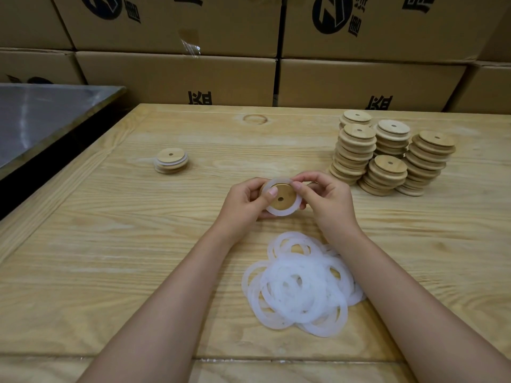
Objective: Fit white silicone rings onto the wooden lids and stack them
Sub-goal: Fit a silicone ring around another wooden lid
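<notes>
Pinching a ring [279, 213] onto a lid [282, 201] at centre, left hand [246, 199] and right hand [325, 201] both grip it. Short finished stack [171, 161] at ten o'clock; most bare lids [387, 161] wait at two, loose rings [301, 283] at six.

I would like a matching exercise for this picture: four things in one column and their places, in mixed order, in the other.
Things:
1. held lid
2. loose rings
3. short stack
4. tall stacks

Places:
a. far right of the table
b. nearest the person
c. between left hand and right hand
d. alone on the left

Pairs: 1-c; 2-b; 3-d; 4-a
</notes>
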